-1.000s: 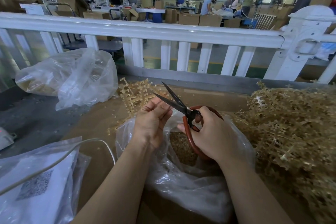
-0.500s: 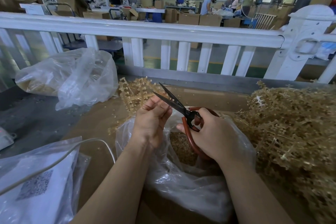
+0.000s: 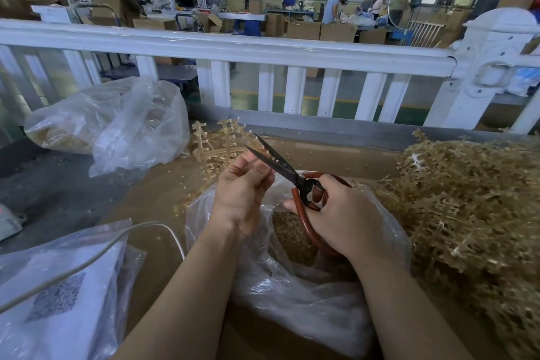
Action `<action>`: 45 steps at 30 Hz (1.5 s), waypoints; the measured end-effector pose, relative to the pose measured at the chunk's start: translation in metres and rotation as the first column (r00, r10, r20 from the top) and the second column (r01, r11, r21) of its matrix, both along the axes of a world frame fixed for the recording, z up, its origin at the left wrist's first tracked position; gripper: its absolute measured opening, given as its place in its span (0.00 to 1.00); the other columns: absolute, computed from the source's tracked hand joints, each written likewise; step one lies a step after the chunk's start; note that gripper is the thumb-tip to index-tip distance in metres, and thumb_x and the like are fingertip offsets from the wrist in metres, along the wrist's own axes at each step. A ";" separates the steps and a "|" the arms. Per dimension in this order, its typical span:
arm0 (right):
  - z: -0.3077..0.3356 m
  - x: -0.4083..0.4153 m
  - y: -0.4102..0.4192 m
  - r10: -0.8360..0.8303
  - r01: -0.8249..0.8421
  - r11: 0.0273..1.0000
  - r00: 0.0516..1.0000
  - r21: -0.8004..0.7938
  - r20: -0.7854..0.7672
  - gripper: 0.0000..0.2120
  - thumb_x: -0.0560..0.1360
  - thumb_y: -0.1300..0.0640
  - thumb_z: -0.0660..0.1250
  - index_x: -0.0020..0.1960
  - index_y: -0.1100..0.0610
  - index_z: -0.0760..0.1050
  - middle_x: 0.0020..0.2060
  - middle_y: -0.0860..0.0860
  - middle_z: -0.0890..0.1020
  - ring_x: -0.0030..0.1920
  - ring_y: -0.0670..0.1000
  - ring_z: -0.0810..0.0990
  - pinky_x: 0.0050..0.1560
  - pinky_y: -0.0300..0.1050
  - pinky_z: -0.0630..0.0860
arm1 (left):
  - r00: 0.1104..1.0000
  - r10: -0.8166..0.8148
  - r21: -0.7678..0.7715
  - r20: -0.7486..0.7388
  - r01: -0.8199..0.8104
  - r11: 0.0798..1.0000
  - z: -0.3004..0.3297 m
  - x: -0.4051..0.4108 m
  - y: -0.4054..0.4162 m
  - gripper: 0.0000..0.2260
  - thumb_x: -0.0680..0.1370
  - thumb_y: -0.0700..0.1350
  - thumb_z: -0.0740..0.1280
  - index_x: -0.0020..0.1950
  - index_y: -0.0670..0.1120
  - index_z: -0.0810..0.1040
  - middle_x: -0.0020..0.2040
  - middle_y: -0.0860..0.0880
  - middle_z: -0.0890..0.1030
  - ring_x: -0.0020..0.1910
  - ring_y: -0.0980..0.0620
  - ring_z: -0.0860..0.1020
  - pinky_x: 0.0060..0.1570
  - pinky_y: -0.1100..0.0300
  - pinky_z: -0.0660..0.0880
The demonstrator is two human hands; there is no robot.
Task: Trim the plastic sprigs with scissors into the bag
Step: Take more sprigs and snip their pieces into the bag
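We see thin, crinkled clear plastic in the bag (image 3: 292, 295), glossy where light catches its folds. The scissors (image 3: 280, 168) show dark, matt metal blades and smooth reddish-brown handles with a slight sheen. The sprigs (image 3: 467, 213) are pale tan plastic, faintly translucent. Under it all lies matt brown cardboard (image 3: 152, 202); the fence (image 3: 263, 47) is glossy white.

The right hand (image 3: 342, 213) covers most of the scissors' (image 3: 287, 174) red handles. The left hand (image 3: 242, 187) hides whatever it pinches at the blades. The sprig pile (image 3: 467, 213) runs off the right edge, and the printed bag (image 3: 58, 295) off the lower left.
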State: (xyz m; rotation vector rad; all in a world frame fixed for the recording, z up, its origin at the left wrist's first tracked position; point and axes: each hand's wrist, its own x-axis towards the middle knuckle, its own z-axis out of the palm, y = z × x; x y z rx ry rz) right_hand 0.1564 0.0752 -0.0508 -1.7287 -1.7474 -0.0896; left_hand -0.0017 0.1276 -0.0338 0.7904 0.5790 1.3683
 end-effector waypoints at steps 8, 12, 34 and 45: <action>-0.001 0.001 0.000 0.006 -0.006 1.000 1.000 0.002 -0.013 0.29 0.65 0.19 0.53 0.43 0.43 0.70 0.31 0.35 0.71 0.31 0.35 0.70 0.31 0.27 0.60 | 1.000 -0.009 -0.019 -0.018 0.009 1.000 0.000 -0.001 -0.001 0.10 0.77 0.30 0.63 0.44 0.42 0.80 0.38 0.48 0.82 0.37 0.55 0.79 0.42 0.64 0.78; -0.003 0.002 0.000 0.009 -0.009 1.000 1.000 0.011 -0.006 0.24 0.67 0.21 0.60 0.42 0.42 0.69 0.30 0.36 0.72 0.31 0.35 0.71 0.30 0.26 0.60 | 1.000 -0.011 -0.039 -0.011 0.011 0.999 0.000 -0.002 0.000 0.10 0.77 0.32 0.64 0.42 0.43 0.81 0.37 0.49 0.83 0.35 0.56 0.79 0.41 0.65 0.78; -0.004 0.004 0.000 0.045 -0.042 0.996 0.998 0.075 -0.033 0.32 0.67 0.21 0.57 0.46 0.48 0.77 0.37 0.40 0.80 0.34 0.39 0.77 0.35 0.27 0.70 | 0.998 -0.061 -0.023 -0.027 0.060 0.998 0.003 -0.001 0.000 0.08 0.76 0.32 0.64 0.44 0.42 0.80 0.37 0.48 0.82 0.35 0.56 0.79 0.39 0.66 0.78; -0.007 0.004 0.002 0.035 -0.032 0.992 0.999 0.122 -0.021 0.32 0.68 0.20 0.57 0.47 0.48 0.78 0.36 0.37 0.77 0.34 0.39 0.76 0.35 0.24 0.67 | 0.993 -0.113 -0.101 0.017 0.114 0.988 0.006 -0.004 -0.001 0.06 0.76 0.33 0.64 0.44 0.42 0.78 0.36 0.49 0.81 0.33 0.57 0.79 0.38 0.67 0.78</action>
